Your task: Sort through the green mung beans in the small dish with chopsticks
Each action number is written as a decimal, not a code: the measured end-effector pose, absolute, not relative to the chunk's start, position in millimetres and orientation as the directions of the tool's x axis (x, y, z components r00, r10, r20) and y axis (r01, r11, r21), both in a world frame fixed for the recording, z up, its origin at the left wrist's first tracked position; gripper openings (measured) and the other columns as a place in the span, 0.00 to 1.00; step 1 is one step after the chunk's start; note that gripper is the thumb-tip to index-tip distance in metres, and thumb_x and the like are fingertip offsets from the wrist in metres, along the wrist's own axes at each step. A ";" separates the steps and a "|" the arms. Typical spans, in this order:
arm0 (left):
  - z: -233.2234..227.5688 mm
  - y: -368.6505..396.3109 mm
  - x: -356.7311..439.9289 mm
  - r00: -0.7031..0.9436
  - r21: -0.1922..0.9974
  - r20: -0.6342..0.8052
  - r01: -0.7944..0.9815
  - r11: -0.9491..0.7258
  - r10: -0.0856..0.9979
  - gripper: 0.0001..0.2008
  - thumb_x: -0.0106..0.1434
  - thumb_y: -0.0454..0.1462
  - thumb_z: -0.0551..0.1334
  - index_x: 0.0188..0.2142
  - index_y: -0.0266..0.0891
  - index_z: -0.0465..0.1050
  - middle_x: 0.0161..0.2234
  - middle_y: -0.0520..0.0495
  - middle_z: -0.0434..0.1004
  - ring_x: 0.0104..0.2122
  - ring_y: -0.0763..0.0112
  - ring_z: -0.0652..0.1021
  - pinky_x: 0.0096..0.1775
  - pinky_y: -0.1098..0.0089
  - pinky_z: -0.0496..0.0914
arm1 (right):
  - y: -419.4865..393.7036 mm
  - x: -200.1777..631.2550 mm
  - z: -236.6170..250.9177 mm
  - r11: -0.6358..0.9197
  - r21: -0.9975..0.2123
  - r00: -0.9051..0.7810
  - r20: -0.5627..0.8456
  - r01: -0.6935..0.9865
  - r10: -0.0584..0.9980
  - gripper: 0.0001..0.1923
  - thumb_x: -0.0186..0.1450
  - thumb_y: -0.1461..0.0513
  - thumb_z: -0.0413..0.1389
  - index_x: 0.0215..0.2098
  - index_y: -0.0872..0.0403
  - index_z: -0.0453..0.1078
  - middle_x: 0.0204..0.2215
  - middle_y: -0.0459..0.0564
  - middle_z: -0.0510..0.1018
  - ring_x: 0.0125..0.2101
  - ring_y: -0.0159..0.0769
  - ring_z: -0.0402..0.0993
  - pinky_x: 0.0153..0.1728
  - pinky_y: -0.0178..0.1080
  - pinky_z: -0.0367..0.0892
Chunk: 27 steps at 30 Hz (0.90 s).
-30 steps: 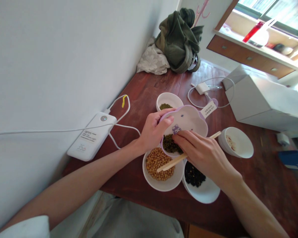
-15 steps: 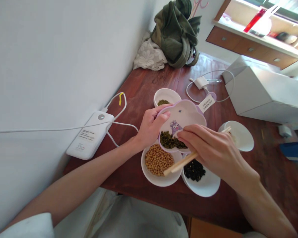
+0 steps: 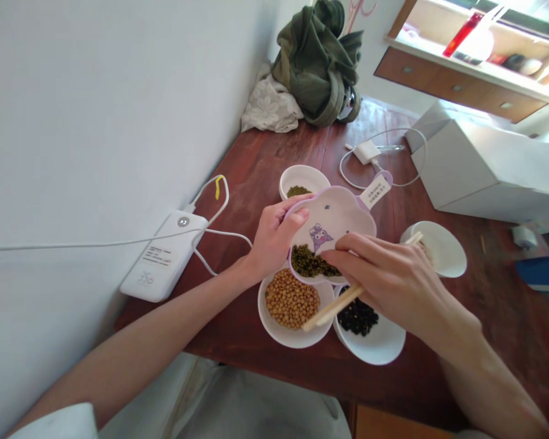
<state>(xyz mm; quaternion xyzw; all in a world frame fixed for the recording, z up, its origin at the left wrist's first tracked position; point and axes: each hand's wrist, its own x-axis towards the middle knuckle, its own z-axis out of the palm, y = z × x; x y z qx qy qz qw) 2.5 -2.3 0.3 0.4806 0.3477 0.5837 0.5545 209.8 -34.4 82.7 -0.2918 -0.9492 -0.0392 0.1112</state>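
My left hand (image 3: 273, 239) grips the rim of a purple flower-shaped dish (image 3: 333, 213), tilted toward me above the table, with green mung beans (image 3: 308, 262) heaped in its low side. My right hand (image 3: 393, 277) holds wooden chopsticks (image 3: 332, 306) and its fingertips reach into the dish at the beans. Below the dish stand a white bowl of yellow soybeans (image 3: 291, 302) and a white bowl of black beans (image 3: 359, 317). A small white bowl with green beans (image 3: 302, 181) sits behind the dish.
A white bowl (image 3: 441, 250) stands to the right. A white power bank (image 3: 162, 256) with cables lies by the wall. A charger and cord (image 3: 370, 152), a white box (image 3: 489, 174), green clothing (image 3: 320, 64) and a blue object (image 3: 542, 271) surround the wooden table (image 3: 274, 164).
The dish has tilted further toward me and the green beans have slid into its low edge. My right hand with the chopsticks has shifted slightly lower.
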 end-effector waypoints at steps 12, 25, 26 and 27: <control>0.9 -1.2 0.3 0.091 0.946 0.207 -0.274 -0.176 0.974 0.19 0.68 0.43 0.63 0.53 0.35 0.81 0.31 0.48 0.77 0.32 0.70 0.72 0.35 0.72 0.69 | -31.9 197.3 65.5 0.798 0.106 -0.802 0.154 0.594 0.577 0.04 0.72 0.67 0.57 0.42 0.54 0.74 0.36 0.46 0.76 0.31 0.33 0.73 0.23 0.41 0.55; 2.0 -2.9 0.6 0.089 0.955 0.184 -0.251 -0.156 0.979 0.22 0.67 0.45 0.62 0.55 0.36 0.81 0.34 0.46 0.81 0.31 0.70 0.73 0.32 0.72 0.69 | -28.5 201.3 72.6 0.790 0.144 -0.803 0.150 0.596 0.577 0.06 0.73 0.67 0.55 0.45 0.55 0.73 0.38 0.47 0.77 0.31 0.34 0.73 0.23 0.41 0.54; 2.1 -2.9 0.4 0.090 0.957 0.181 -0.245 -0.154 0.979 0.22 0.67 0.45 0.62 0.55 0.36 0.80 0.33 0.46 0.80 0.30 0.70 0.73 0.31 0.72 0.69 | -28.7 200.9 72.6 0.802 0.120 -0.810 0.144 0.585 0.569 0.06 0.73 0.67 0.55 0.45 0.54 0.73 0.38 0.47 0.77 0.31 0.34 0.73 0.23 0.41 0.55; 2.3 -2.8 0.2 0.093 0.959 0.180 -0.239 -0.153 0.979 0.22 0.67 0.46 0.62 0.55 0.36 0.80 0.33 0.46 0.80 0.30 0.69 0.73 0.31 0.72 0.69 | -28.9 200.3 72.2 0.810 0.099 -0.814 0.136 0.578 0.564 0.05 0.73 0.67 0.55 0.45 0.54 0.73 0.37 0.46 0.77 0.31 0.34 0.73 0.23 0.41 0.55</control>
